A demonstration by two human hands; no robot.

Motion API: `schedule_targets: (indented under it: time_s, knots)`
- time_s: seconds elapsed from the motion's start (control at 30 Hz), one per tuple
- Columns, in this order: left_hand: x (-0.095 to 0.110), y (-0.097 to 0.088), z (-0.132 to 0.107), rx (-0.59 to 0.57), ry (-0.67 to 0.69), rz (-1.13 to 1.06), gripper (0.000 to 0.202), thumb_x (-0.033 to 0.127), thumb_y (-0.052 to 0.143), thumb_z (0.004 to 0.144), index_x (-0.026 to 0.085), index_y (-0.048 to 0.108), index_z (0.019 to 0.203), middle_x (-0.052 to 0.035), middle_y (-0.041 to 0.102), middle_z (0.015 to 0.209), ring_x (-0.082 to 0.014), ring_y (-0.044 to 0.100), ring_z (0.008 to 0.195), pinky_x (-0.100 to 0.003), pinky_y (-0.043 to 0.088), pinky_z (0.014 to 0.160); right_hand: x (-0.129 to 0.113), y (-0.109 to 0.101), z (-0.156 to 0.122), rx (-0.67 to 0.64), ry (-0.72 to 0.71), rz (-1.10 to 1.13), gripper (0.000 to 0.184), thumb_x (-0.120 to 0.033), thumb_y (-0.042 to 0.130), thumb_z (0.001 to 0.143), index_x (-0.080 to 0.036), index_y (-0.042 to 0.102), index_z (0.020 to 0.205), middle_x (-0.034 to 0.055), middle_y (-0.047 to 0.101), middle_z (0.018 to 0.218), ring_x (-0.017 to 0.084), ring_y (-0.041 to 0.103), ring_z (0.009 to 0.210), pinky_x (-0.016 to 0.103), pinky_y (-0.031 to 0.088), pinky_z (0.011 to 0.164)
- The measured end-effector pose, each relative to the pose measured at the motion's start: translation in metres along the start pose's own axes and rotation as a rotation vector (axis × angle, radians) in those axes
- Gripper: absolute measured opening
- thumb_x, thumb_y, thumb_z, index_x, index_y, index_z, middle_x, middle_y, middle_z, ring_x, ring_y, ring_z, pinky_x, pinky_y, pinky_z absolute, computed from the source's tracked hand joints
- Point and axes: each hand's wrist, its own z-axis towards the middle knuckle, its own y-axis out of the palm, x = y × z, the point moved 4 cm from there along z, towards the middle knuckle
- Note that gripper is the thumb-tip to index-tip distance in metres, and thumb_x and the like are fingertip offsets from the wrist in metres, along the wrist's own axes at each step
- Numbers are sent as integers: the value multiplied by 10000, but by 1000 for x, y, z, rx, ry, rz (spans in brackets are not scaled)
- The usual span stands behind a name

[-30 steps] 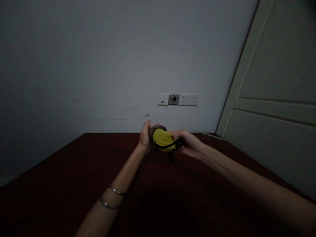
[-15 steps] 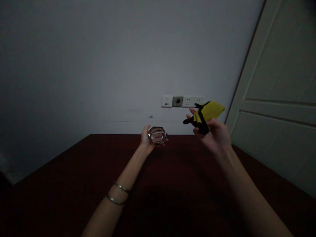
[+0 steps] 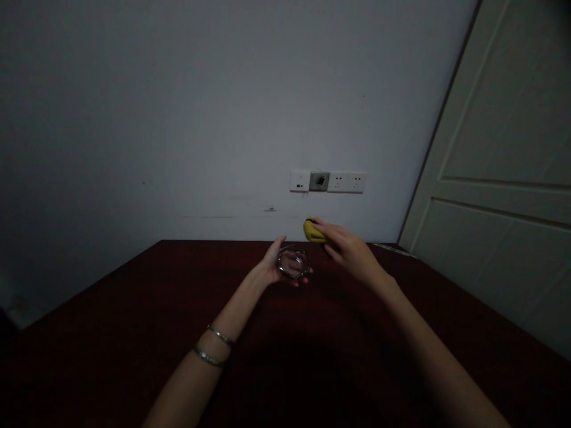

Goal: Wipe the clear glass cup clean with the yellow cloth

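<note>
A clear faceted glass dish [image 3: 293,263], like an ashtray, rests in my left hand [image 3: 270,266], its hollow facing me. The thumb lies along its left rim and the fingertips curl out from beneath on the right. My right hand [image 3: 345,246] grips a folded yellow cloth [image 3: 314,231] with black edging, most of it hidden under the fingers. Cloth and hand hover just above and to the right of the dish, apart from it.
A dark red tabletop [image 3: 214,309] spreads under both arms and meets the pale wall [image 3: 200,119]. White socket plates [image 3: 347,182] are fixed to the wall behind my hands. A panelled door [image 3: 499,148] stands at the right.
My right hand has turned over and brought the yellow cloth left and down toward the dish. The cloth is now bunched under the fingers. My left hand has shifted slightly right and down with the dish.
</note>
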Motion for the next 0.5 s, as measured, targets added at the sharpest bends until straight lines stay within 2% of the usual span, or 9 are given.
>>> schedule_targets:
  time_s: [0.1,0.23,0.37,0.5]
  knots:
    - [-4,2,3,-38,-9,51,685,669,247,794,96,590,948,-182,684,791,-318,664,604,-349,463,428,-21,12,1,-113,-177,-176,525,-54,442,834,-211,436,1334,80,447,1408,232,405,1302,431,424,998]
    - [-4,4,4,-41,2,89,685,678,274,781,105,592,979,-166,682,779,-305,658,586,-350,465,415,-35,24,1,-191,-294,-325,486,-96,500,855,-219,452,1322,69,431,1416,255,386,1313,439,459,948]
    - [0,2,2,-37,59,90,690,674,279,779,98,592,990,-176,677,778,-301,652,588,-347,460,407,-29,26,-1,-176,-301,-355,488,-108,528,852,-219,454,1321,59,441,1407,249,404,1301,424,473,929]
    - [4,-6,1,8,126,27,628,647,291,789,116,597,928,-153,675,749,-304,654,582,-358,470,415,-24,27,-4,-149,-269,-366,474,-128,524,861,-233,457,1319,42,458,1396,243,425,1287,417,480,928]
